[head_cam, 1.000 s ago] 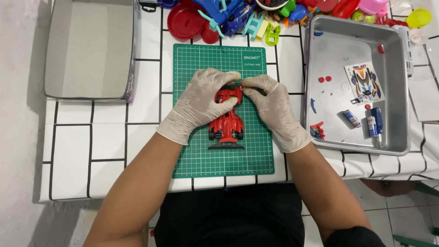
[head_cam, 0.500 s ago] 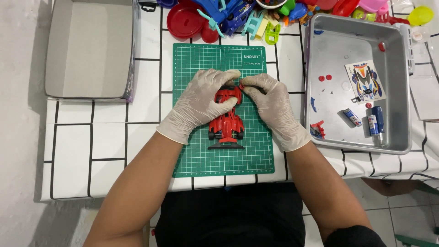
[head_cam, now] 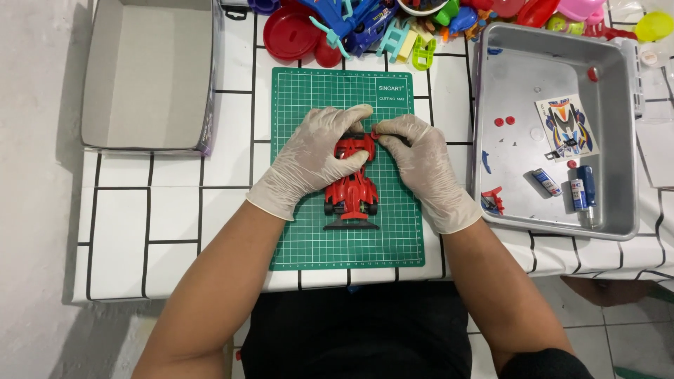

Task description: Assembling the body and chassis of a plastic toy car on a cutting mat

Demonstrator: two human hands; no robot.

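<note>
While the toy car (head_cam: 351,189) stays on the green mat (head_cam: 309,238), nothing has visibly shifted: the left hand (head_cam: 316,158) still clasps its front, and the right hand (head_cam: 418,161) keeps pinching its nose.

I sit at a table (head_cam: 175,231) covered in a white cloth printed with a black brick-like grid. The cloth hangs a little past the near edge. To my left the floor (head_cam: 35,210) is pale, mottled grey-white, and the table casts a soft shadow on it. To my lower right I see light square floor tiles (head_cam: 632,337) with darker joints. The light is even and bright, falling from above.
</note>
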